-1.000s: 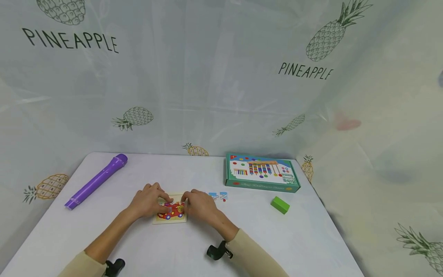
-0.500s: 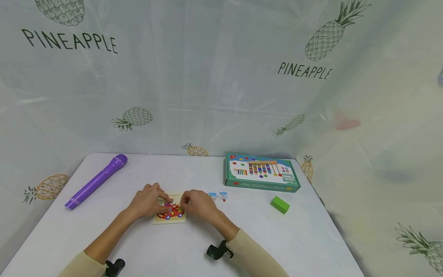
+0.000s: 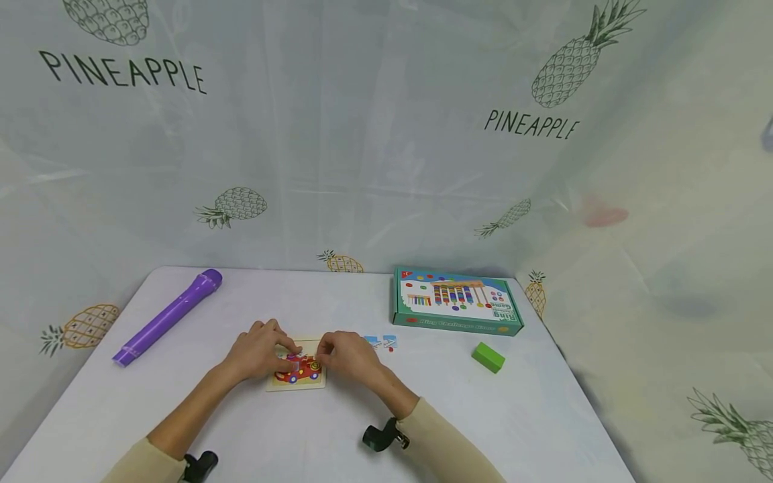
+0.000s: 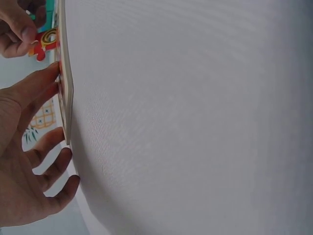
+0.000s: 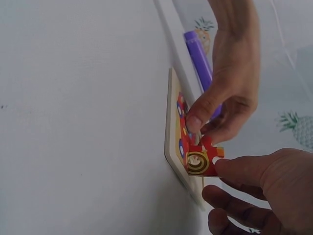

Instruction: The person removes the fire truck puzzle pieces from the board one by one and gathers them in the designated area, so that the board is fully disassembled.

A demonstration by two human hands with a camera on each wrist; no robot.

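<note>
A small wooden jigsaw board point(image 3: 279, 388) with a red car picture lies on the white table. My left hand point(image 3: 258, 350) rests on it, thumb on the picture and other fingers spread by its far edge, as the left wrist view point(image 4: 29, 161) shows. With thumb and fingers my right hand point(image 3: 350, 355) pinches a red puzzle piece point(image 5: 209, 164) with a yellow spiral. In the right wrist view this piece stands tilted up from the board, its lower edge right at the picture. Part of the picture is hidden under my left hand.
Two loose blue-and-white puzzle pieces point(image 3: 389, 341) lie just beyond my right hand. A green game box point(image 3: 459, 302) sits at the back right, with a green block point(image 3: 488, 357) in front of it. A purple microphone point(image 3: 169, 318) lies on the left.
My right fingers have shifted slightly left over the board with the spiral piece. My left hand and the board have stayed where they were.
</note>
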